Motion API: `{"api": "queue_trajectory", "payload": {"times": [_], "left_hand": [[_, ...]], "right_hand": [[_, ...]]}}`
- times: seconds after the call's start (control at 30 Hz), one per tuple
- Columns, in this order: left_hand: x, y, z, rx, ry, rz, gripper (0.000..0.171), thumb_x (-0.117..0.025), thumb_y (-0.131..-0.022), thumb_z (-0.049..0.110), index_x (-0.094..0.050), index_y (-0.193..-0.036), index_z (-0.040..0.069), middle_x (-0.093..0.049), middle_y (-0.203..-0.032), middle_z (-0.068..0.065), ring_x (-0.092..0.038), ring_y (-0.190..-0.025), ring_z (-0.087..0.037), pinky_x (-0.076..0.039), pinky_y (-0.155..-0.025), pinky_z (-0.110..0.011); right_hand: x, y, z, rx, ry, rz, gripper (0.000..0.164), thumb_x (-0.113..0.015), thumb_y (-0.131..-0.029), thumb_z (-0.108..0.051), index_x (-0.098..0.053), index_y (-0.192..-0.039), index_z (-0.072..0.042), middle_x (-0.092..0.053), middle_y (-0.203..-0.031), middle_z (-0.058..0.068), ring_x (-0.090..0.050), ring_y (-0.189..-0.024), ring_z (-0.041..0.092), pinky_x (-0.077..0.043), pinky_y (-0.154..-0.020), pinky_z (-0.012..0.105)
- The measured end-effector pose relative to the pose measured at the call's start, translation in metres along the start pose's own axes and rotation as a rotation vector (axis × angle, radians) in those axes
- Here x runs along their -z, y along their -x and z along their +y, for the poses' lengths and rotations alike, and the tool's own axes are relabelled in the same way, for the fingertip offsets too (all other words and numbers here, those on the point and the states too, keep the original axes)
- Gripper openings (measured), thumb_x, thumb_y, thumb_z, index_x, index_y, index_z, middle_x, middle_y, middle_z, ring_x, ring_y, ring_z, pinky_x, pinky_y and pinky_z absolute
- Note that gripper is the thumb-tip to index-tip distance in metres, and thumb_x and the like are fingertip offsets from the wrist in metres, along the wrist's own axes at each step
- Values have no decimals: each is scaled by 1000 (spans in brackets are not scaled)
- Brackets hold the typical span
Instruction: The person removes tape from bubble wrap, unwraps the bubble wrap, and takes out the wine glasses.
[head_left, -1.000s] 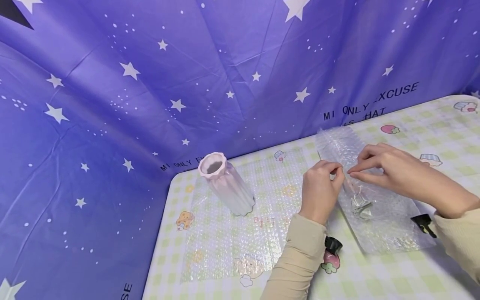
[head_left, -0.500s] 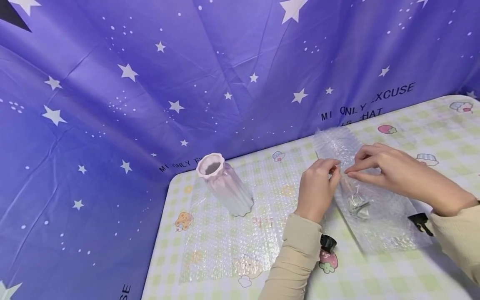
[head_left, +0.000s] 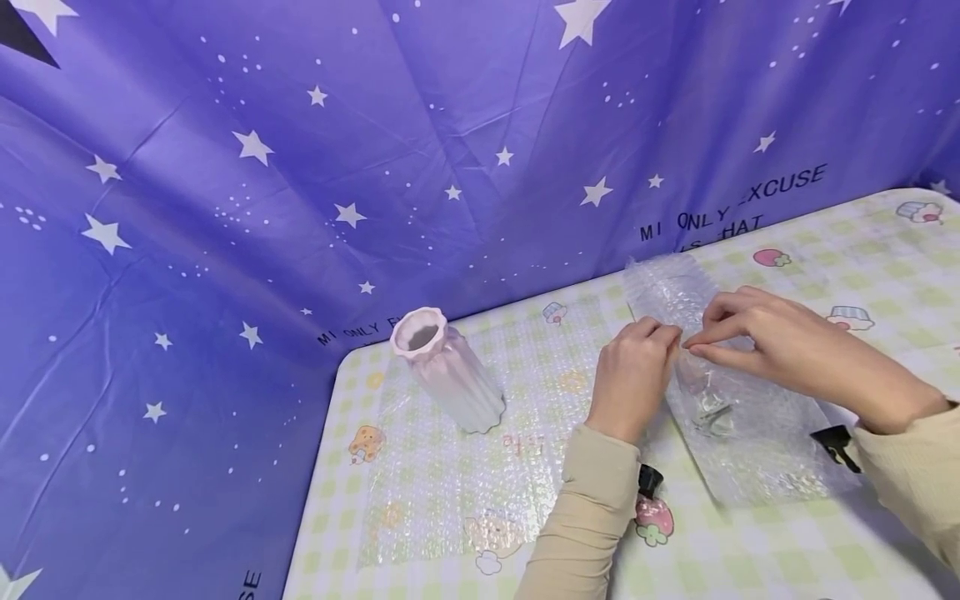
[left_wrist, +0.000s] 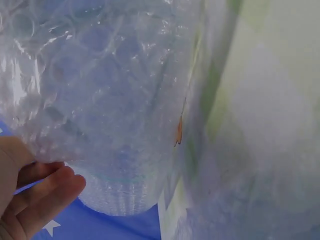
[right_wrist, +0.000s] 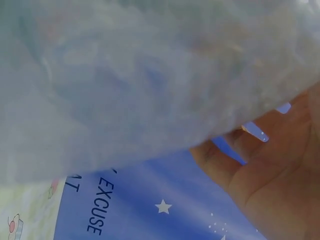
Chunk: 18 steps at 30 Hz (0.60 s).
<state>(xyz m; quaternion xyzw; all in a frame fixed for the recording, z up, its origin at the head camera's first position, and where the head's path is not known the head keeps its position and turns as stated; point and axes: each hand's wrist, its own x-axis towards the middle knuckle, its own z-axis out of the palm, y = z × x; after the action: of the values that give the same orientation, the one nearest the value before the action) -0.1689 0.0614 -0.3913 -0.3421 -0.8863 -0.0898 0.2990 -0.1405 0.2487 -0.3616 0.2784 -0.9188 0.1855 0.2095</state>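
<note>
Left grip [head_left: 628, 379] and right grip [head_left: 787, 346], two total: fingertips together, each clamped on one bubble-wrap bundle [head_left: 772, 454] at the desk [head_left: 795, 558]. Leftward: one flat bubble-wrap sheet [head_left: 431, 492] bearing one vase [head_left: 459, 383]. Behind: starred curtain [head_left: 390, 125].

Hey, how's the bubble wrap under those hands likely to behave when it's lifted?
The bubble wrap will probably flop at its edges, which look thin and wavy. Its glossy surface may feel slippery. The clear bubbles suggest it's light, unless something is wrapped inside.
</note>
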Motion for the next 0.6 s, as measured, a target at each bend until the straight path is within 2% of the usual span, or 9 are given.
{"api": "queue_trajectory", "payload": {"times": [0.17, 0.33, 0.43, 0.6], "left_hand": [[-3, 0, 1, 28, 21, 35, 14, -63, -96, 19, -77, -95, 20, -70, -86, 11, -63, -75, 0, -51, -67, -8], [-5, -1, -1, 88, 159, 51, 15, -63, -96, 17, -79, -95, 18, -73, -88, 10, -65, -77, 1, -47, -72, -3], [-5, -1, -2, 134, 246, 54, 15, -65, -96, 16, -79, -96, 16, -74, -89, 8, -65, -76, 4, -43, -71, 1], [-6, 0, -1, 176, 301, 73, 13, -66, -94, 15, -80, -94, 15, -74, -86, 7, -65, -74, 5, -40, -68, 4]], "right_hand": [[0, -1, -2, 6, 21, 0, 9, -83, -77, -17, -78, -80, -23, -60, -88, -13, -51, -80, 7, -47, -63, 31], [1, -1, -5, -15, 35, -28, 4, -82, -79, -21, -78, -81, -21, -64, -91, -9, -56, -82, 12, -50, -65, 38], [2, -2, -6, -30, 39, -51, 4, -81, -81, -24, -79, -81, -20, -65, -93, -7, -58, -83, 14, -51, -65, 40], [5, -2, -7, -79, 23, -69, 7, -80, -82, -21, -79, -89, -20, -68, -98, -4, -62, -82, 16, -53, -65, 41]]}}
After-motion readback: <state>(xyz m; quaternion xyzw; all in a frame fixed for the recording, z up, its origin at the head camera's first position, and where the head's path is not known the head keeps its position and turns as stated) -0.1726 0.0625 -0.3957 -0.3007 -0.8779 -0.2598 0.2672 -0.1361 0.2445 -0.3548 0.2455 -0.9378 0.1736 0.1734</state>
